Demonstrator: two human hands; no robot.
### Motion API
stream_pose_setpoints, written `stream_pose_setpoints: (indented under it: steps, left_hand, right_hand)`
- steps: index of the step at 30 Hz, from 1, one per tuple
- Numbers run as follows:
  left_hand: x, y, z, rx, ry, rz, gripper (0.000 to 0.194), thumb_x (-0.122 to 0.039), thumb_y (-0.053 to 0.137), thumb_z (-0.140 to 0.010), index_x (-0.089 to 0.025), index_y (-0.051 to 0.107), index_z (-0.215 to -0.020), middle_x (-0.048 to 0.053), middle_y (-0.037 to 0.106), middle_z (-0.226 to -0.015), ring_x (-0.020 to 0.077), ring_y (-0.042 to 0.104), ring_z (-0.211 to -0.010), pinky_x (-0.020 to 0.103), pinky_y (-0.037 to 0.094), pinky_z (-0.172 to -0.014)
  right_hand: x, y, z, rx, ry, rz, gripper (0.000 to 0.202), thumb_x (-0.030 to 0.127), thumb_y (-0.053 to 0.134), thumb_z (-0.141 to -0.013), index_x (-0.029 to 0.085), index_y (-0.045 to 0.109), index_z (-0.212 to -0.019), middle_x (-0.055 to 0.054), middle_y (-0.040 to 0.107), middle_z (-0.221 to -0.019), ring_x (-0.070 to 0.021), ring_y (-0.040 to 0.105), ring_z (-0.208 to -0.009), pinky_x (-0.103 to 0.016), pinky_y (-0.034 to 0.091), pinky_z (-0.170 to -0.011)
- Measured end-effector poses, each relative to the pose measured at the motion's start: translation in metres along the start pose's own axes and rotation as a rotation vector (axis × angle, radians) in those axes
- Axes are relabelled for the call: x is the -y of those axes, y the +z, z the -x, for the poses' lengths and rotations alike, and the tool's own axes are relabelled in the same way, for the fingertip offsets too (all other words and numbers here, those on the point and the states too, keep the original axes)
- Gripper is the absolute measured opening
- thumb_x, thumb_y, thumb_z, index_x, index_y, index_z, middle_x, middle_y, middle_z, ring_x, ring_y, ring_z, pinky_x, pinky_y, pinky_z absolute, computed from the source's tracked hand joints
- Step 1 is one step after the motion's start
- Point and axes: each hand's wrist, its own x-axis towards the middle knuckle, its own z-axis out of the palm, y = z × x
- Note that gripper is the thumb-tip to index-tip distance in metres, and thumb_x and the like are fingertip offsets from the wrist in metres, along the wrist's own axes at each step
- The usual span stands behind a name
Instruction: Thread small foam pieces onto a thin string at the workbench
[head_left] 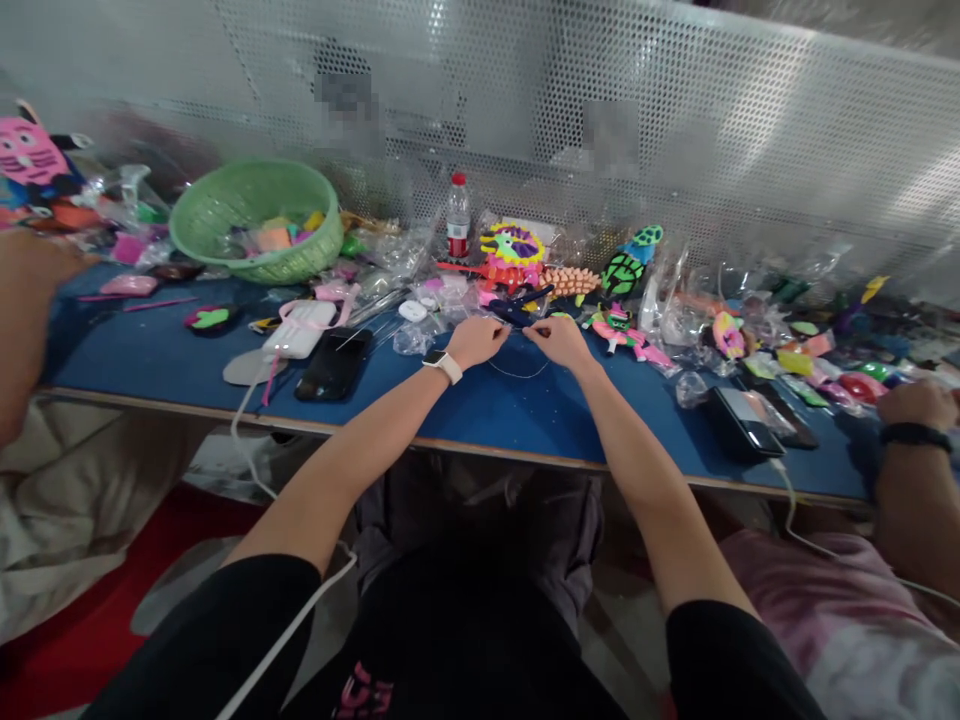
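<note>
My left hand [478, 342], with a white watch at its wrist, is closed in a pinch above the blue table [487, 410]. Close on its right, my right hand [557, 340] also pinches with fingers together. A thin pale strand [519, 376] hangs in a loop between the two hands, its ends hidden at the fingertips. Just beyond the fingertips lies a dark blue tool [510, 312]. Behind it are a colourful yellow-edged clay figure [513, 246] and a spiky orange piece [570, 281].
A green basket [259, 215] stands at the back left and a red-capped bottle [458, 215] at the back. Phones [334, 364] and a white power bank [301, 330] lie left. Clay figures and plastic bags line the back. Other people's arms [919, 405] rest at both sides.
</note>
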Motion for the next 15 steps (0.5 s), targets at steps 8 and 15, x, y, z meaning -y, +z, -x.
stream_pose_setpoints:
  steps: [8,15]
  left_hand:
    - [0.029,-0.023,-0.016,-0.280,-0.036,-0.079,0.023,-0.026,0.060,-0.100,-0.019,0.072,-0.082,0.011,0.072,-0.077,0.0265,0.070,-0.080,0.036,0.053,-0.077]
    - [0.090,-0.086,-0.006,-0.250,-0.499,-0.306,0.016,-0.020,0.064,-0.096,-0.012,0.077,-0.101,0.021,0.076,-0.094,0.0396,0.075,-0.106,0.043,0.057,-0.087]
  right_hand:
    - [-0.004,-0.009,0.001,0.165,-0.013,0.086,0.029,0.038,0.068,-0.102,0.020,0.090,-0.097,-0.008,0.078,-0.081,-0.0213,0.063,-0.074,-0.035,0.041,-0.074]
    - [-0.001,-0.010,-0.002,0.115,-0.022,0.138,0.024,0.033,0.070,-0.103,0.020,0.090,-0.103,-0.010,0.082,-0.091,-0.0228,0.068,-0.082,-0.033,0.043,-0.073]
